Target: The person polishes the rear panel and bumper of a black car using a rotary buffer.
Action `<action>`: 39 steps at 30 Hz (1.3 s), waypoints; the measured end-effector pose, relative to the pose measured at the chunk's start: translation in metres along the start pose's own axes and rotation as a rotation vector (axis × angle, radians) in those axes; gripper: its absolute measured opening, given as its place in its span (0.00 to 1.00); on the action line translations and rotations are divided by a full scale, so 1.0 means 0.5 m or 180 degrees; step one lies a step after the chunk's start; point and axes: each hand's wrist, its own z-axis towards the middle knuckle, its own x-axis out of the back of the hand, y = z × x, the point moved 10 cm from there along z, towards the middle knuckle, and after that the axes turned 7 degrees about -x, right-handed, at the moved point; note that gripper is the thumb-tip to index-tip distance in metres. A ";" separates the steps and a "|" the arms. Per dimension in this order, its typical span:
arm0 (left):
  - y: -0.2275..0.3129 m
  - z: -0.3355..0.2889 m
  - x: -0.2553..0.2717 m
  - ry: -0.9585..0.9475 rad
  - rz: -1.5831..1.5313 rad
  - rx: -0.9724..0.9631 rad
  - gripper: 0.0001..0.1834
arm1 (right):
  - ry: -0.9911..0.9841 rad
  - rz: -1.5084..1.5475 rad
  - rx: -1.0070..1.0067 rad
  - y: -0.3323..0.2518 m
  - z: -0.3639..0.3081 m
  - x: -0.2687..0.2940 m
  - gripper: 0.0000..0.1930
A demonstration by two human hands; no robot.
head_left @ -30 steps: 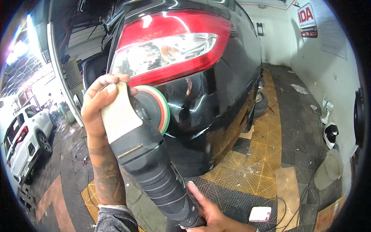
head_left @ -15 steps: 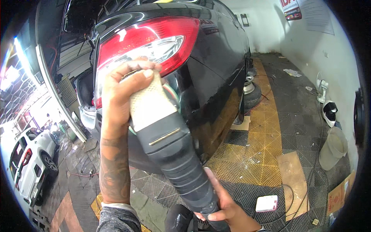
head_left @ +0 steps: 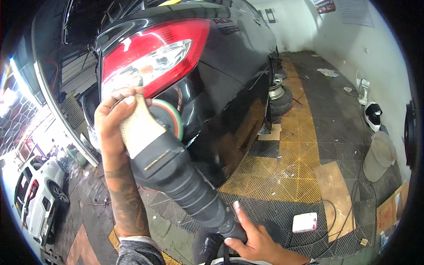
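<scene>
My left hand (head_left: 115,117) is wrapped over the cream-coloured head of a polishing machine (head_left: 176,176). Its body is black and ribbed, running down toward me. Around the rear end of that body my right hand (head_left: 251,240) is closed, thumb and forefinger showing; the other fingers are partly hidden. The round pad (head_left: 177,121), edged in green and orange, stands against or very near the black bumper (head_left: 212,145) of a car, just below its red and clear tail light (head_left: 154,57). Whether the pad touches the paint I cannot tell.
On the right stand a bucket (head_left: 380,157), a flat cardboard piece (head_left: 334,201) and a white rectangular item (head_left: 304,222) on the tiled floor. A dark cable (head_left: 329,212) lies there too. A wheel (head_left: 280,99) rests beside the car. Farther left is a white car (head_left: 39,190).
The polishing machine and both hands have shifted, its head moving left and down across the car's corner. More of the pad's coloured edge shows now. Both hands keep their hold.
</scene>
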 end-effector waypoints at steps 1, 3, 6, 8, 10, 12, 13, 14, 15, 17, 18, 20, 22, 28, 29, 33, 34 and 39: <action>-0.007 0.002 -0.030 -0.0094 0.0112 0.0068 0.13 | 0.0019 -0.0007 -0.0014 0.013 -0.007 0.015 0.46; -0.024 0.007 -0.085 -0.0157 0.0310 0.0070 0.14 | -0.0307 0.0113 -0.0752 0.076 -0.016 0.025 0.47; -0.051 0.038 -0.160 -0.0534 0.0582 -0.0092 0.17 | 0.0161 0.0162 -0.0452 0.105 -0.020 0.075 0.41; -0.074 0.068 -0.219 -0.0844 0.0831 -0.0153 0.18 | 0.0253 0.1297 -0.0941 0.155 -0.025 0.074 0.36; -0.120 0.100 -0.257 -0.1044 0.1200 -0.0191 0.16 | 0.0313 0.1502 -0.0794 0.157 -0.017 0.076 0.34; -0.144 0.109 -0.298 -0.1034 0.1410 -0.0249 0.14 | 0.0481 0.1824 -0.0737 0.167 -0.012 0.083 0.29; -0.146 0.108 -0.310 -0.1015 0.1486 -0.0254 0.13 | 0.0401 0.1772 -0.0720 0.169 -0.013 0.072 0.29; -0.129 0.103 -0.302 -0.0917 0.1552 -0.0293 0.12 | 0.0424 0.1888 -0.0639 0.171 -0.013 0.064 0.29; -0.115 0.094 -0.293 -0.0832 0.1580 -0.0325 0.12 | 0.0480 0.1990 -0.0579 0.181 -0.018 0.061 0.30; -0.098 0.074 -0.263 -0.0807 0.1414 -0.0246 0.13 | 0.0341 0.2015 -0.0603 0.200 -0.029 0.037 0.36; -0.095 0.067 -0.246 -0.0800 0.1334 -0.0238 0.12 | 0.0386 0.1781 -0.0733 0.188 -0.035 0.026 0.37; -0.086 0.057 -0.216 -0.0771 0.1277 -0.0236 0.11 | 0.0425 0.1528 -0.1025 0.180 -0.043 0.002 0.31; -0.076 0.047 -0.199 -0.0819 0.0846 -0.0167 0.10 | 0.0496 0.1453 -0.0875 0.146 -0.034 -0.017 0.28; -0.044 0.033 -0.143 -0.0916 0.0319 -0.0060 0.10 | 0.0623 0.1212 -0.0742 0.103 -0.026 -0.061 0.30; -0.039 0.032 -0.136 -0.0931 0.0361 -0.0080 0.11 | 0.0592 0.1267 -0.0747 0.101 -0.020 -0.063 0.30; -0.030 0.024 -0.093 -0.0780 -0.0130 -0.0101 0.09 | 0.0331 0.0793 -0.0709 0.090 -0.012 -0.083 0.41; -0.033 0.020 -0.077 -0.0778 -0.0277 -0.0092 0.09 | 0.0225 0.0580 -0.0756 0.093 -0.013 -0.094 0.46; -0.017 0.010 -0.017 -0.0696 -0.0327 -0.0102 0.10 | 0.0161 0.0046 -0.0361 0.034 0.010 -0.113 0.50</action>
